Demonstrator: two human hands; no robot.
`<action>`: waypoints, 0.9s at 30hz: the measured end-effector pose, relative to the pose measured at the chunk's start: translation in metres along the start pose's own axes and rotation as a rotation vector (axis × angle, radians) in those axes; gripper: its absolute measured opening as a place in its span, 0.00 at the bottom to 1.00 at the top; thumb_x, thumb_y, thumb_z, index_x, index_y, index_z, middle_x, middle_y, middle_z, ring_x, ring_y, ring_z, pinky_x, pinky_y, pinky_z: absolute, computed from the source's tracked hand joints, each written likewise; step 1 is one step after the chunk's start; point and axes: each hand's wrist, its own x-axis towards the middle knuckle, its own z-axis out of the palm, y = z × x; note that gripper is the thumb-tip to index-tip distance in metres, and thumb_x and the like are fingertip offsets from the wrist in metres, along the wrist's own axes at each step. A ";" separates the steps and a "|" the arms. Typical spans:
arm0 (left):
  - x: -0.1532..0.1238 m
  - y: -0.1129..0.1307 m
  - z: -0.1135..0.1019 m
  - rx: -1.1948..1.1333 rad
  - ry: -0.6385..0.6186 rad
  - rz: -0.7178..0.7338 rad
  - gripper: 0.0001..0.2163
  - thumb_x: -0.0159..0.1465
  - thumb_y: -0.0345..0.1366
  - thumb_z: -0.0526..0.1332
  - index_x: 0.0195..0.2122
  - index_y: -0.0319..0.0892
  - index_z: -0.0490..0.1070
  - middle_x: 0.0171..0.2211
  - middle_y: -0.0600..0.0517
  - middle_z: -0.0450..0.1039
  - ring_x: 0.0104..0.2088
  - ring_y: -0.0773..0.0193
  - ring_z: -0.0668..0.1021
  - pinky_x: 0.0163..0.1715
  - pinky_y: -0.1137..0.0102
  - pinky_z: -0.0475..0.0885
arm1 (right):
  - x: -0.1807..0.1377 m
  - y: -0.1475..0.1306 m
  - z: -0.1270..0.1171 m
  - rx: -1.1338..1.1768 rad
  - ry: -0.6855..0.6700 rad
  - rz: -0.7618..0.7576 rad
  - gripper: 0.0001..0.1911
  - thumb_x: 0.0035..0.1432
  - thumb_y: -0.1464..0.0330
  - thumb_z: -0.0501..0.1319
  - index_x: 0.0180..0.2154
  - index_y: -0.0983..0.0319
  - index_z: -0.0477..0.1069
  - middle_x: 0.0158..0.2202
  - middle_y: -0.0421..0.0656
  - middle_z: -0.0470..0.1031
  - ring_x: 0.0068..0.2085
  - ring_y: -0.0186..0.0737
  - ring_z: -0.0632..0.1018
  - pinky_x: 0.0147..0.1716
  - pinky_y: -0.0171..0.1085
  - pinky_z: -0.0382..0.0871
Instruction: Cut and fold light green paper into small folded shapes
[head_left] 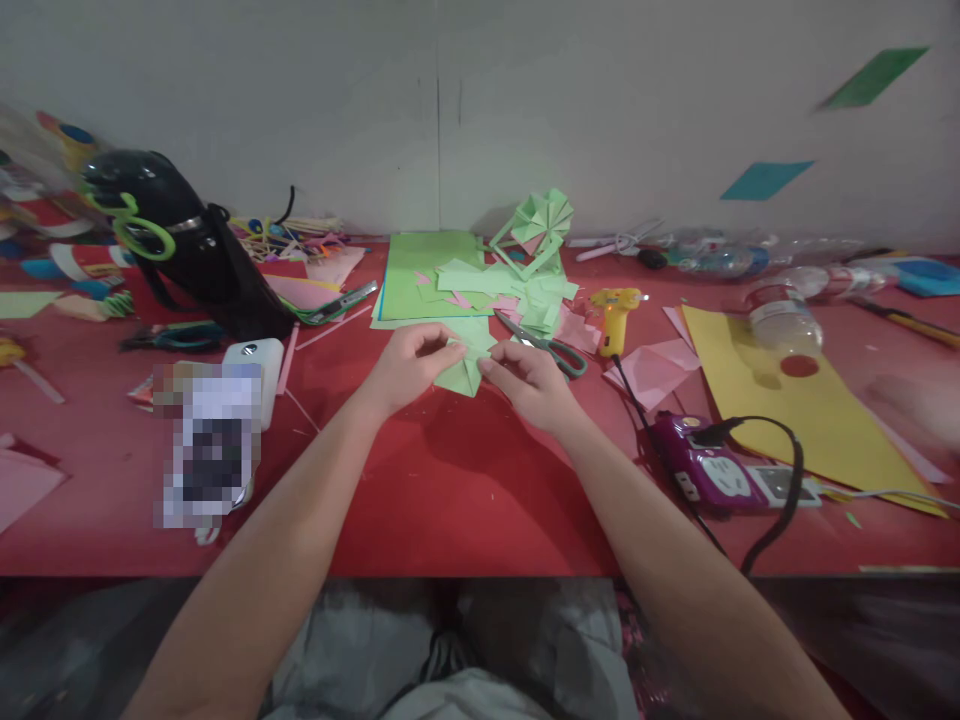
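Between my two hands is a folded piece of light green paper (pixel 466 372), creased and pointed at its lower end. My left hand (pixel 409 368) pinches its left side with thumb and fingertips. On the right side, the thumb and forefinger of my right hand (pixel 534 380) close on the paper's edge. Just beyond lie green paper sheets (pixel 420 255) with green and pink scraps on them. A pair of scissors (pixel 561 355) with dark handles rests behind my right hand. Farther back stands a folded green paper model (pixel 541 225).
A yellow glue gun (pixel 616 312) and pink paper (pixel 656 368) lie to the right. Near them are a purple power strip (pixel 701 465) with cables, yellow paper (pixel 787 400) and plastic bottles (pixel 787 325). A black bottle (pixel 195 240) and a phone (pixel 217 440) are on the left.
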 end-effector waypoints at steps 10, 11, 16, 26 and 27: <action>0.002 -0.011 0.009 0.105 0.169 0.100 0.10 0.59 0.43 0.65 0.27 0.42 0.73 0.19 0.57 0.60 0.23 0.69 0.61 0.24 0.70 0.58 | 0.000 -0.004 0.004 0.043 -0.068 0.039 0.19 0.65 0.56 0.57 0.26 0.59 0.60 0.24 0.36 0.59 0.26 0.32 0.61 0.27 0.35 0.56; 0.002 -0.012 0.009 0.091 0.157 0.090 0.10 0.59 0.43 0.65 0.27 0.42 0.73 0.20 0.57 0.62 0.23 0.68 0.63 0.25 0.70 0.59 | -0.001 -0.003 0.004 0.025 -0.067 0.034 0.19 0.65 0.57 0.57 0.26 0.59 0.59 0.24 0.36 0.59 0.26 0.32 0.60 0.27 0.36 0.56; 0.001 -0.008 0.005 0.044 -0.028 0.003 0.10 0.60 0.43 0.65 0.30 0.41 0.75 0.28 0.53 0.73 0.28 0.66 0.70 0.30 0.70 0.65 | -0.002 0.003 0.003 -0.073 -0.105 0.008 0.17 0.66 0.60 0.55 0.26 0.58 0.55 0.23 0.35 0.55 0.25 0.32 0.58 0.26 0.35 0.54; 0.003 -0.014 0.010 0.086 0.100 0.013 0.13 0.58 0.46 0.66 0.26 0.41 0.71 0.22 0.56 0.66 0.25 0.68 0.66 0.26 0.71 0.62 | -0.001 0.006 0.004 -0.115 -0.111 0.017 0.21 0.65 0.54 0.55 0.25 0.59 0.59 0.21 0.35 0.58 0.24 0.32 0.60 0.25 0.35 0.55; 0.004 -0.014 0.009 0.055 0.087 0.000 0.14 0.58 0.47 0.66 0.26 0.41 0.71 0.23 0.55 0.68 0.25 0.68 0.68 0.26 0.71 0.63 | -0.001 0.007 0.002 -0.112 -0.092 0.020 0.22 0.64 0.53 0.56 0.24 0.59 0.59 0.20 0.35 0.58 0.24 0.32 0.60 0.24 0.35 0.55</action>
